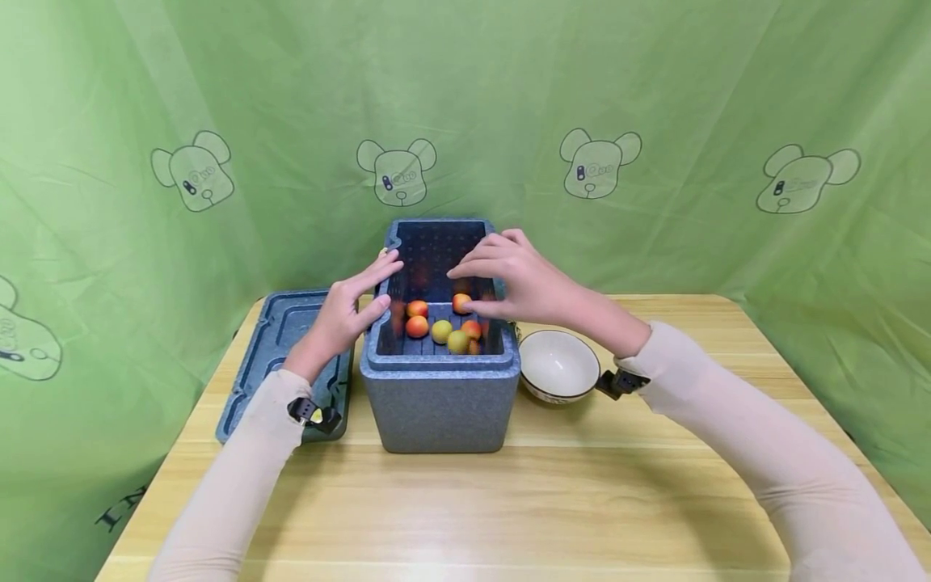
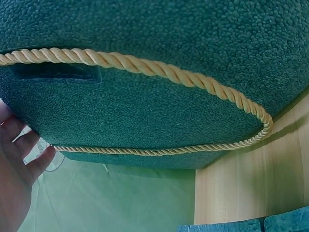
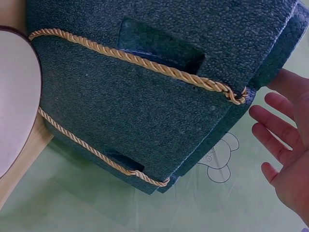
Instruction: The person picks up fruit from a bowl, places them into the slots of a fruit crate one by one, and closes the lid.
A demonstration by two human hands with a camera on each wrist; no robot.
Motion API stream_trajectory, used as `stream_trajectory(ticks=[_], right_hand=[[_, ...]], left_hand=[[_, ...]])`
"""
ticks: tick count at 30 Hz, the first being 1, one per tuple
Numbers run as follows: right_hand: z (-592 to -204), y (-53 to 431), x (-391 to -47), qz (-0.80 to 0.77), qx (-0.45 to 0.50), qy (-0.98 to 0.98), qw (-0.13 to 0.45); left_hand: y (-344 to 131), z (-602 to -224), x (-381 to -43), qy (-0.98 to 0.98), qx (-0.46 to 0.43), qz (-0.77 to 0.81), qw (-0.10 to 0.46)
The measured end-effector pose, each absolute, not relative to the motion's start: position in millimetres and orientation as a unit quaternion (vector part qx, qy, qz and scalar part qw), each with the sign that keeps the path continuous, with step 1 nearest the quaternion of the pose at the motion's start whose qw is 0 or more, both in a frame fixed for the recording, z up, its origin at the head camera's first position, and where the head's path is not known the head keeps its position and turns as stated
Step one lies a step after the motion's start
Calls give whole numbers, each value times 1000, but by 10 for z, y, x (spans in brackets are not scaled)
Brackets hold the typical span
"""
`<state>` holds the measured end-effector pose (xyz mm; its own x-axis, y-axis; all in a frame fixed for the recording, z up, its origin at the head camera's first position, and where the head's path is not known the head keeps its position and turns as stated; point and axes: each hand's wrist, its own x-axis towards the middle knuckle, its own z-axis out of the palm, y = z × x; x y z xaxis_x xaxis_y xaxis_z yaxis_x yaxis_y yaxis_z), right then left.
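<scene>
A grey-blue foam box (image 1: 440, 412) stands uncovered on the table, with several small round fruits inside, some red-orange (image 1: 417, 326) and some yellow-green (image 1: 458, 342). My left hand (image 1: 347, 311) rests on the box's left rim, its fingers and thumb stretched out and holding nothing else. Over the right rim reaches my right hand (image 1: 512, 275), fingers loosely bent and apart. In the head view its thumb appears beside a red-orange fruit (image 1: 461, 303) at the right inner wall; whether they touch I cannot tell. The right wrist view shows the fingers (image 3: 277, 123) spread at the rim, their tips partly hidden.
The box's lid (image 1: 269, 347) lies on the table to the left. Close against the box's right side stands a white bowl (image 1: 558, 364) with a dark rim. Twisted gold rope (image 2: 159, 67) runs along the box's sides. A green curtain (image 1: 494, 97) hangs behind the table (image 1: 451, 517).
</scene>
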<state>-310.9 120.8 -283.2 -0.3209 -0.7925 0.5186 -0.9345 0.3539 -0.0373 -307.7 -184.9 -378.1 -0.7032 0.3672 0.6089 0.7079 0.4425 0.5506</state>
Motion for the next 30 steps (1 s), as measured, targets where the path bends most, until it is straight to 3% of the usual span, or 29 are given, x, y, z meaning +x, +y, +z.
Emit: stream_trajectory(ticks=[22,30], right_hand=[[-2886,1244,-3045,198,536,-792,216],[-2871,1244,-2920,189,497,-824,194]], left_hand=[[-1884,-3696,-3052,-845,-309,-398,180],[-1914,-3608,-2974,-875,-286,-355,165]])
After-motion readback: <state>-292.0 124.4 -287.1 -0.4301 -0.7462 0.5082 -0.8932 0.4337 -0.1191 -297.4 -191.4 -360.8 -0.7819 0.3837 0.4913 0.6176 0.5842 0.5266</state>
